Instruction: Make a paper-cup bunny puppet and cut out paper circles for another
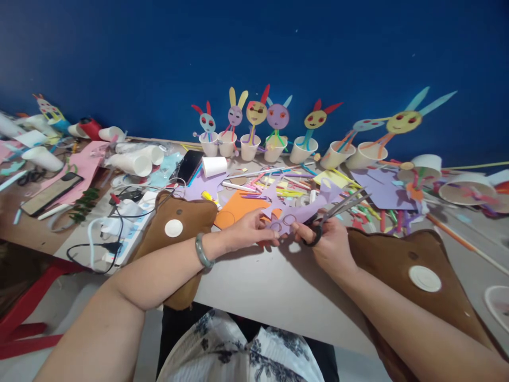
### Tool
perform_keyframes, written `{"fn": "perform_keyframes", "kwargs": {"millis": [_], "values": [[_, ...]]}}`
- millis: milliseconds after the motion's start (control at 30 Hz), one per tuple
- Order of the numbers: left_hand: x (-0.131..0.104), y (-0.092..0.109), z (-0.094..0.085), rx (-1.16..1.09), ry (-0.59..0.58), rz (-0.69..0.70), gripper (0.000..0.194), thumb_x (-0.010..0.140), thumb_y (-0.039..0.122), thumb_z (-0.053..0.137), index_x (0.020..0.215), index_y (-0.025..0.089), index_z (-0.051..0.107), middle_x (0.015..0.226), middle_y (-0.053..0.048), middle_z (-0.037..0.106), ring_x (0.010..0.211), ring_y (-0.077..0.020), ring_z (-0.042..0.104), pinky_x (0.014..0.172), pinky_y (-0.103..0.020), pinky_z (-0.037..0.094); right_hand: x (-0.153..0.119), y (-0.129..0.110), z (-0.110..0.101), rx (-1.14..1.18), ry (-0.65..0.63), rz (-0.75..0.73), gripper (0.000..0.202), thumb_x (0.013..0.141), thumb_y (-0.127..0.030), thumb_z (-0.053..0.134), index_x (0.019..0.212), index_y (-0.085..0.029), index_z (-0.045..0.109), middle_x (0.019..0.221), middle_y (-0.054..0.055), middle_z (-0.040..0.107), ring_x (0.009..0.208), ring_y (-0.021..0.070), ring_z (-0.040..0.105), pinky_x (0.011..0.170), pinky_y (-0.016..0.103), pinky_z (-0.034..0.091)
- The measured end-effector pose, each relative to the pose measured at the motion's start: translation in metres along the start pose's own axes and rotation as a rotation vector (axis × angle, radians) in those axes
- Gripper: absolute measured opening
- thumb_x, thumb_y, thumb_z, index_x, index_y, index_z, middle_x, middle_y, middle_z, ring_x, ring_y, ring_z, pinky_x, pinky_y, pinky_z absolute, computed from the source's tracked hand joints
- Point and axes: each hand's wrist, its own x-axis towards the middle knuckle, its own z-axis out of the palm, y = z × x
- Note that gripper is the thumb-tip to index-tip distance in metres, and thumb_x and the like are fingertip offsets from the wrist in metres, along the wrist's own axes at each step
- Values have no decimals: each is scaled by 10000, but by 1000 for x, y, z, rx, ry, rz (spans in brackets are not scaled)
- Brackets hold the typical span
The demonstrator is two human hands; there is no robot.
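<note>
My left hand [250,229] pinches the edge of a cut piece of purple paper [288,212] held above the table. Small circles are drawn on the paper, and its outline is ragged with cut-outs. My right hand [329,241] has its fingers through the black handles of a pair of scissors [342,206], whose metal blades point away to the upper right and look slightly apart. The right thumb and finger are also close to the paper's lower edge; whether they grip it is hard to tell. An orange sheet [238,206] with a drawn circle lies just beyond my left hand.
Paper cups [249,148] holding rabbit-faced stick figures line the blue wall. Brown cushions [178,217] lie on both sides of my arms. Coloured sticks, purple sheets [384,188], a glue bottle [210,199], phones [53,193], cables and a power strip [129,236] clutter the table.
</note>
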Motion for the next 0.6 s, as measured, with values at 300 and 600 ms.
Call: {"fn": "perform_keyframes", "kwargs": {"millis": [300, 600], "values": [[-1, 6, 1, -88, 174, 91, 534, 657, 528, 891, 843, 181, 530, 657, 40, 635, 590, -101, 626, 576, -221, 505, -10, 6, 0, -40, -115, 1, 422, 773, -539, 837, 896, -245, 559, 816, 21, 690, 579, 151, 590, 548, 313, 512], [3, 21, -4, -197, 488, 346, 534, 674, 533, 864, 860, 218, 474, 710, 36, 673, 690, -163, 714, 645, -268, 538, -11, 1, 0, -281, -280, 35, 427, 801, -614, 750, 820, -217, 594, 742, 38, 655, 636, 165, 580, 565, 288, 462]]}}
